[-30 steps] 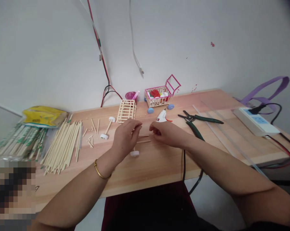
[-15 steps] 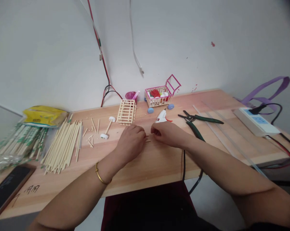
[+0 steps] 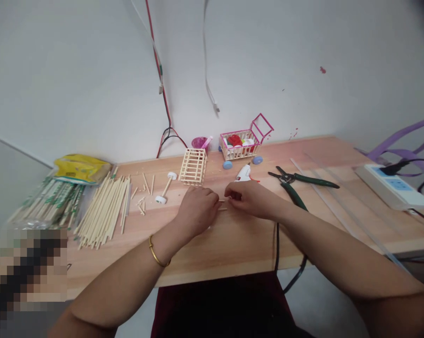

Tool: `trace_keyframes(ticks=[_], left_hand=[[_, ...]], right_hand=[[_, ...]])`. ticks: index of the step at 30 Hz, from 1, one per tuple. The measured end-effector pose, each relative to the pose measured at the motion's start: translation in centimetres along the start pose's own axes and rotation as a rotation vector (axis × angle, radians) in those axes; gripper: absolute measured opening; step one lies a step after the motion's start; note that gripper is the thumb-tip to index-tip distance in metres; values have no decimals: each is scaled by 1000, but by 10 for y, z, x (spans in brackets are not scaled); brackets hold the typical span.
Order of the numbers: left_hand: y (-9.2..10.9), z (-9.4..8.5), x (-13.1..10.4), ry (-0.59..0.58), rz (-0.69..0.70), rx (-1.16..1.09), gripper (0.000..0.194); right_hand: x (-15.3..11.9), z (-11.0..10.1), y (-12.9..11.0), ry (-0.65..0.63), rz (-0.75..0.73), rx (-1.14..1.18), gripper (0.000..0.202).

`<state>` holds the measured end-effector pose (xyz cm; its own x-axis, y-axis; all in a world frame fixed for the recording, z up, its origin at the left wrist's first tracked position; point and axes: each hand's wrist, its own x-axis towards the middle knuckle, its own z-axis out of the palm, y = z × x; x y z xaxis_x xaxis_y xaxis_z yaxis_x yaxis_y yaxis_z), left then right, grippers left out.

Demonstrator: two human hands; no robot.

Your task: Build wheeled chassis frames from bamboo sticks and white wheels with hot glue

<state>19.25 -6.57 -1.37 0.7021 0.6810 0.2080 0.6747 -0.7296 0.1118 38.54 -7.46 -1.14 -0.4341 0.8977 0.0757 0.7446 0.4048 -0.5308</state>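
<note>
Spanning the view: a wooden counter (image 3: 233, 244) set against a white wall, carrying everything below.
Landmark: the small open cage of glued sticks (image 3: 193, 166), standing upright near the counter's back edge; places below are told from it.
Chopstick pile: loose bare chopsticks (image 3: 104, 210) lie fanned well to the left of the cage, with wrapped chopstick packets (image 3: 48, 203) and a yellow bag (image 3: 81, 168) further left.
Power strip: a white power strip (image 3: 395, 187) sits far right of the cage, a black plug in it.
Pliers: green-handled pliers (image 3: 296, 180) lie right of the cage, handles spread.
Stick cart: a pink-trimmed cart of sticks (image 3: 245, 143) on blue wheels stands just right of the cage, holding coloured bits.
Glue gun: a white glue gun (image 3: 243, 173) lies right of the cage, just behind the right hand.
Left hand: the left hand (image 3: 198, 211), in front of the cage, is curled knuckles-up with its fingertips pinching one end of the short sticks; a gold bangle (image 3: 156, 252) is on the wrist.
Right hand: the right hand (image 3: 251, 199), in front and right of the cage, pinches the other end.
Axle: a stick with two white wheels (image 3: 166, 187) lies just left of the cage.
Short sticks: the thin short sticks (image 3: 222, 205) lie low over the counter between the two hands, in front of the cage, mostly hidden by fingers.
</note>
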Motion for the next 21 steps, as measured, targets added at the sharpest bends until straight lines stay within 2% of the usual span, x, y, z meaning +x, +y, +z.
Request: trace_keyframes(ticks=[4, 8, 10, 13, 16, 18, 21], left_hand=[[-2, 2, -1, 17, -24, -4, 20], [-5, 4, -2, 167, -71, -182, 11], [-7, 5, -2, 219, -91, -283, 9], [-9, 6, -1, 207, -67, -275, 9], [-9, 7, 0, 153, -14, -179, 12], [-9, 8, 0, 131, -10, -144, 12], [-9, 8, 1, 108, -26, -130, 13]], right_hand=[[0, -2, -1, 43, 20, 148, 7], [1, -5, -1, 51, 59, 491, 15], [2, -6, -1, 61, 80, 578, 18], [2, -8, -2, 107, 72, 482, 17], [2, -8, -3, 119, 21, 210, 10], [1, -7, -4, 70, -7, 57, 8], [1, -4, -4, -24, -12, -55, 9]])
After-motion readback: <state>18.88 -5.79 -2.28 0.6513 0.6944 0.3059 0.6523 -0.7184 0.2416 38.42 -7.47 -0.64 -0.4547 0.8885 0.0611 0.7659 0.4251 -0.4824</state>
